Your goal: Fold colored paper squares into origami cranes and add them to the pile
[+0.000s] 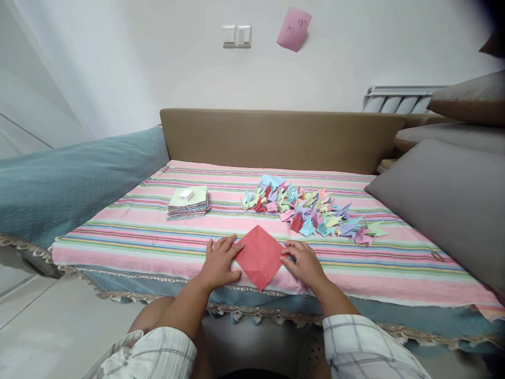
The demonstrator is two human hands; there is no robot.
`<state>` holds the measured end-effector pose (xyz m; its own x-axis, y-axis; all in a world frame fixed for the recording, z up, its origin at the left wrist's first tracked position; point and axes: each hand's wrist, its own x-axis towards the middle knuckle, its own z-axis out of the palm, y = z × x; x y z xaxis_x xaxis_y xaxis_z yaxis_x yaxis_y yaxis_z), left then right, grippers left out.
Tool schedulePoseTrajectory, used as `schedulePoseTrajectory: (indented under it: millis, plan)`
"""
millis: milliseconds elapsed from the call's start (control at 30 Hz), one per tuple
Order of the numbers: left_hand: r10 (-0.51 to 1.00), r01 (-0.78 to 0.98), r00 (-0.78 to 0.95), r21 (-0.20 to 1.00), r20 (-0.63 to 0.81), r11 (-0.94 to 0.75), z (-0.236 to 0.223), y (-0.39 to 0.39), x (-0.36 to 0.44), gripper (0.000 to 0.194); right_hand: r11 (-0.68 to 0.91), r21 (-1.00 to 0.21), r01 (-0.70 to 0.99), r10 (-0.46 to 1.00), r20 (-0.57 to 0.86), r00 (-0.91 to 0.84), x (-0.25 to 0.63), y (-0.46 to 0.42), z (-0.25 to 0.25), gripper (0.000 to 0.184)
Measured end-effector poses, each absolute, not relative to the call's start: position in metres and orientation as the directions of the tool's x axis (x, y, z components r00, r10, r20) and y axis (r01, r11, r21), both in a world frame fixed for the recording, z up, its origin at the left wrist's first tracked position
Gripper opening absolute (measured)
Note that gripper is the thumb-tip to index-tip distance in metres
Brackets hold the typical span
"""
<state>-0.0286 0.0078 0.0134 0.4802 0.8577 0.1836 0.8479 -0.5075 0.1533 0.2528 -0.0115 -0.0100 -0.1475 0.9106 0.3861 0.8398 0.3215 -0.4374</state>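
A red square of paper [259, 256] lies like a diamond near the front edge of the striped cloth [150, 231]. My left hand [219, 261] lies flat, fingers stretched out, touching the paper's left corner. My right hand [303, 262] rests at the paper's right corner with its fingers curled and pressed on the edge. Behind the paper spreads a heap of several folded paper cranes [307, 209] in many colours.
A stack of square papers [188, 203] with a small white object [186, 194] on top lies at the back left. A grey cushion [445, 200] sits to the right, a teal blanket [71, 179] to the left, a brown headboard [276, 138] behind.
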Motion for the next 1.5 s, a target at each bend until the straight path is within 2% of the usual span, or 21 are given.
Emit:
schedulePoseTrajectory:
  millis: [200,367,433,633,767,967,1033,1133,1200,1267,1367,1500]
  plan:
    - [0.828,0.818,0.523,0.154,0.199,-0.554,0.012,0.008,-0.027,0.077,0.371,-0.413,0.831,0.909,0.347,-0.233,0.252,-0.014,-0.004,0.034]
    - [0.808,0.792,0.535,0.186,0.246,-0.581,0.011,0.009,-0.024,0.062,0.411,-0.385,0.827,0.906,0.269,-0.325,0.252,-0.019,0.005,0.066]
    - [0.811,0.791,0.518,0.210,0.270,-0.575,0.010,0.010,-0.023,0.053,0.421,-0.370,0.828,0.902,0.262,-0.342,0.252,-0.020,0.006,0.070]
    - [0.835,0.800,0.416,0.292,0.359,-0.524,0.008,0.016,-0.021,0.032,0.445,-0.388,0.807,0.884,0.336,-0.326,0.253,-0.016,-0.003,0.046]
    - [0.817,0.754,0.373,0.370,0.440,-0.544,0.007,0.022,-0.021,0.019,0.455,-0.418,0.786,0.861,0.433,-0.267,0.253,-0.012,-0.009,0.028]
    - [0.745,0.505,0.305,0.562,0.594,-0.655,0.017,0.022,-0.016,0.011,0.529,-0.545,0.650,0.790,0.595,-0.145,0.251,-0.016,-0.002,0.021]
    - [0.806,0.412,0.231,0.695,0.545,-0.589,0.022,0.018,-0.012,0.013,0.502,-0.636,0.586,0.801,0.597,-0.039,0.248,-0.019,0.001,0.019]
    - [0.934,0.274,0.096,0.893,0.345,-0.358,0.027,0.013,-0.003,0.023,0.435,-0.797,0.418,0.835,0.531,0.145,0.240,-0.022,0.003,0.024]
    - [0.967,0.175,0.046,0.951,0.250,-0.254,0.026,0.013,0.003,0.028,0.397,-0.867,0.300,0.860,0.465,0.208,0.236,-0.020,0.001,0.031]
    - [0.980,0.171,0.006,0.966,0.197,-0.196,0.024,0.015,0.008,0.030,0.352,-0.897,0.266,0.879,0.415,0.235,0.233,-0.016,-0.002,0.038]
    - [0.981,0.334,-0.082,0.932,0.177,-0.140,0.023,0.020,0.013,0.032,0.332,-0.844,0.421,0.837,0.470,0.281,0.232,-0.011,-0.005,0.039]
    - [0.966,0.497,-0.167,0.863,0.195,-0.089,0.029,0.028,0.016,0.033,0.393,-0.608,0.690,0.729,0.663,0.169,0.229,-0.013,-0.003,0.031]
